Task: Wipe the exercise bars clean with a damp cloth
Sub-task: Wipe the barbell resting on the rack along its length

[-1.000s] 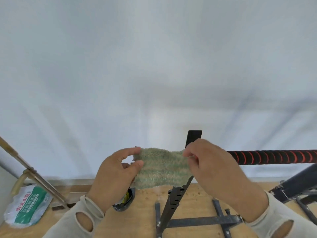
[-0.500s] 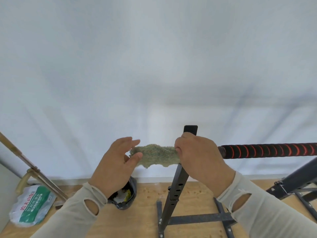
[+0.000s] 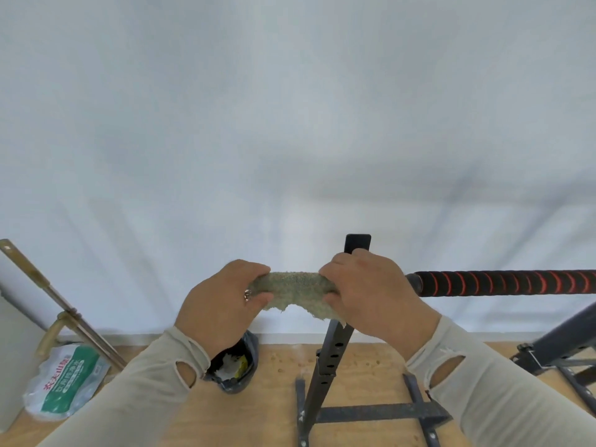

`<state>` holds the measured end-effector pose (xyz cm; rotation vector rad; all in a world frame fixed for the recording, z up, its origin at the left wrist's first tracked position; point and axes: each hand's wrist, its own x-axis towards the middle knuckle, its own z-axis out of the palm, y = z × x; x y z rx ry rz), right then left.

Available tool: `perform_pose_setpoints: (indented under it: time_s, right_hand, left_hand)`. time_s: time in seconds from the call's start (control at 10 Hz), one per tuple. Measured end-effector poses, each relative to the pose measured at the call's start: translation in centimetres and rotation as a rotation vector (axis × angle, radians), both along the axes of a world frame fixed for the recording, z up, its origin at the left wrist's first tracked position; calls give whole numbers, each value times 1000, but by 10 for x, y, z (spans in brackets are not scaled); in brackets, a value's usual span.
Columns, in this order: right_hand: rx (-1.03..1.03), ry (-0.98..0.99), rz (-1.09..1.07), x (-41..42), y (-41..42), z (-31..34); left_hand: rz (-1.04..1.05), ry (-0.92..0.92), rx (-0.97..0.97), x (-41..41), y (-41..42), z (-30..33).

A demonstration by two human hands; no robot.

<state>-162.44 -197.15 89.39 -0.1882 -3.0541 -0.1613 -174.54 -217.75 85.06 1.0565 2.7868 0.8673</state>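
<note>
Both hands are up at chest height holding a greenish cloth (image 3: 295, 290) stretched between them. The left hand (image 3: 222, 304) has its fingers curled over the top of the cloth's left end with the thumb underneath, so it's gripping that end. The right hand (image 3: 367, 290) is wrapped round the other end, fingers curled tight, right up against the black upright post (image 3: 332, 350) of the stand. The cloth sags a little in the middle with a ragged lower edge, and I can't tell whether it's actually lying over a bar or just pulled taut in the air.

The exercise bar (image 3: 503, 283) sticks out to the right from just beside the right hand, black grip with red spiral stripes. Its left end sits just beside the knuckles, not clearly touching the cloth.

Down on the wooden floor (image 3: 274, 401) there's the stand's base, a dark bag (image 3: 237, 369) behind the left wrist, and a white and green plastic bag (image 3: 64, 382) at far left next to a leaning pole (image 3: 61, 304). Both arms wear light sleeves (image 3: 503, 391) with thumb holes.
</note>
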Motion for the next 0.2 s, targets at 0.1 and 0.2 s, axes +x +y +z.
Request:
perform_pose_setpoints:
  time_s: [0.1, 0.2]
  right_hand:
    - [44, -24, -22, -7, 1, -1]
    - [15, -9, -17, -7, 0, -1]
  left_hand:
    - [24, 75, -31, -5, 4, -1]
    - [28, 66, -87, -5, 6, 2]
